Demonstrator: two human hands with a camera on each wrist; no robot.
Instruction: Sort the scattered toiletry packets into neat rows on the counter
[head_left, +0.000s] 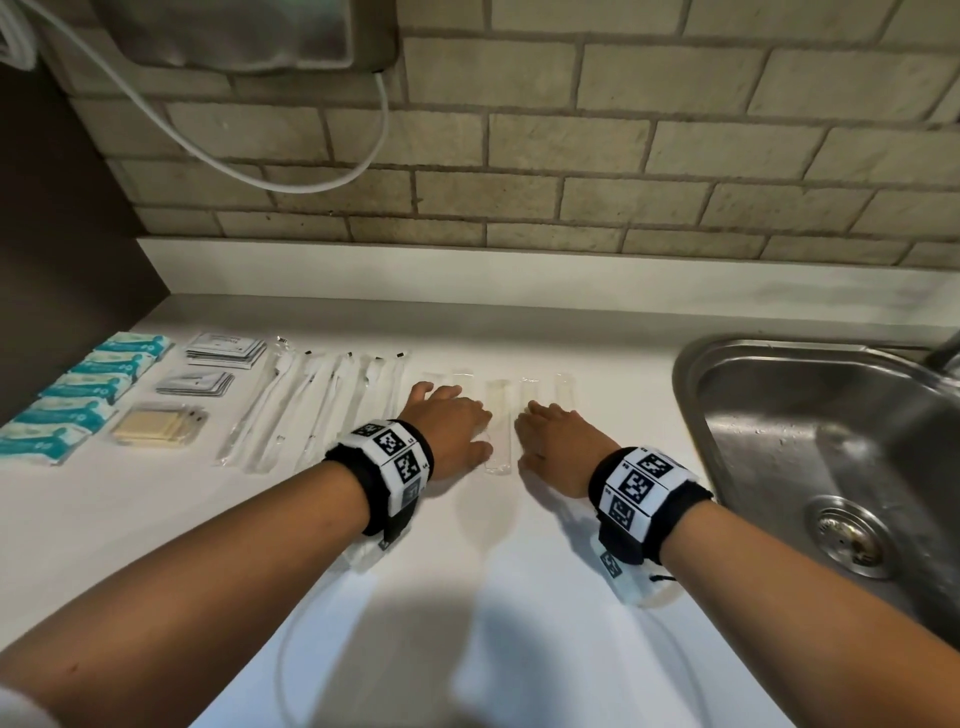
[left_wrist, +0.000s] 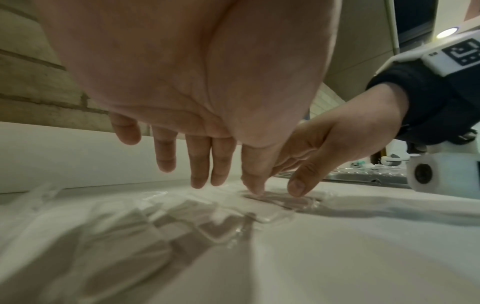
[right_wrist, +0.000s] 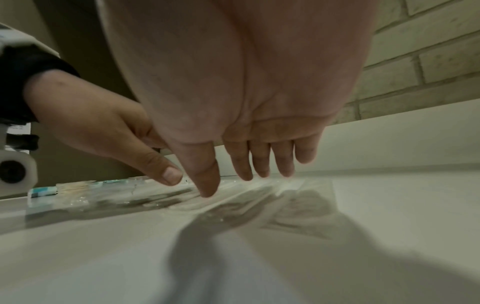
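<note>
On the far left, the teal packets (head_left: 78, 384) sit in a row, then small stacks (head_left: 200, 384) and long clear packets (head_left: 311, 405). Both flat hands, left hand (head_left: 449, 426) and right hand (head_left: 558, 447), straighten the last clear packets (head_left: 498, 426) on the worktop (head_left: 519, 597). Sorting looks nearly finished.

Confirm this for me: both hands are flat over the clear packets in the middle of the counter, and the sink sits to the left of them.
Wrong side. The head view shows the sink to the right of both hands, the left hand and right hand. The rest stands: both are spread over the clear packets mid-counter.
</note>
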